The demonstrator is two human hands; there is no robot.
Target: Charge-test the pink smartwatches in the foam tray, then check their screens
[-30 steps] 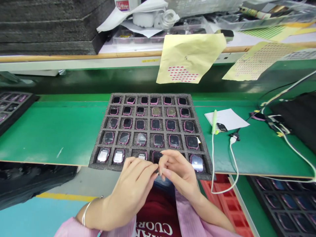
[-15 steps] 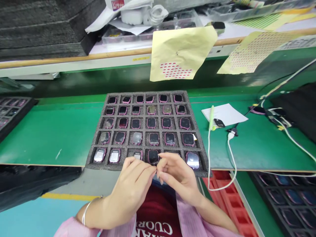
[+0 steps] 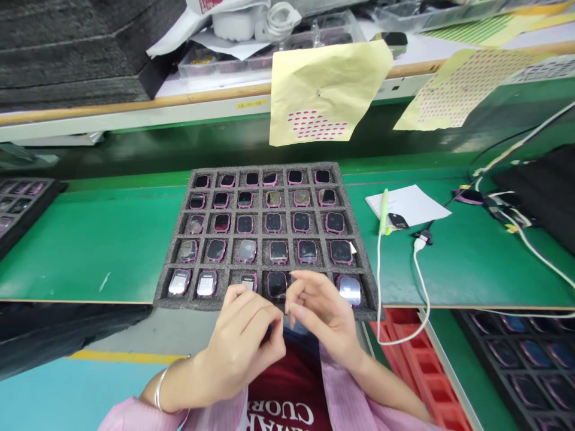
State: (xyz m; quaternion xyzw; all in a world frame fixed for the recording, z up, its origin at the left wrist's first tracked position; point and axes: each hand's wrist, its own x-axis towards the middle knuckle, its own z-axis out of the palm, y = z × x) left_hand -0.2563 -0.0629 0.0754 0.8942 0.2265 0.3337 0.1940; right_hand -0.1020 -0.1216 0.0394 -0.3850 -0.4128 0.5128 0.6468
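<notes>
Pink-framed square watch bodies (image 3: 277, 285), set in the cells of a dark grey foam tray (image 3: 192, 303), flat on the green tabletop (image 3: 108, 239). Mostly dark glass facing upward; at the near left, a few with paler faces. At the tray's near edge, raised above it, the left hand (image 3: 238, 347) and the right hand (image 3: 321, 311).

Half a second ago, fingertips of both hands meeting; now, a narrow gap between them. On the left, a rounded loop of thumb and forefinger, similar to a pinch. On the right, fingers bent loosely, thumb near the forefinger. Cannot tell about full closure of either grip, nor about any small piece inside: too much hidden. By judgement, a fine two-handed handling just parted, without any watch body visibly lifted. No change seen in the tray's filling; one near-row cell covered by the right hand.

Further right, a corded pen-shaped tool (image 3: 384, 212) in light green, partly on white paper (image 3: 420, 205). At far left, a second foam tray (image 3: 36, 211). Behind, two yellow sheets (image 3: 323, 78) hanging from the shelf (image 3: 224, 94).
</notes>
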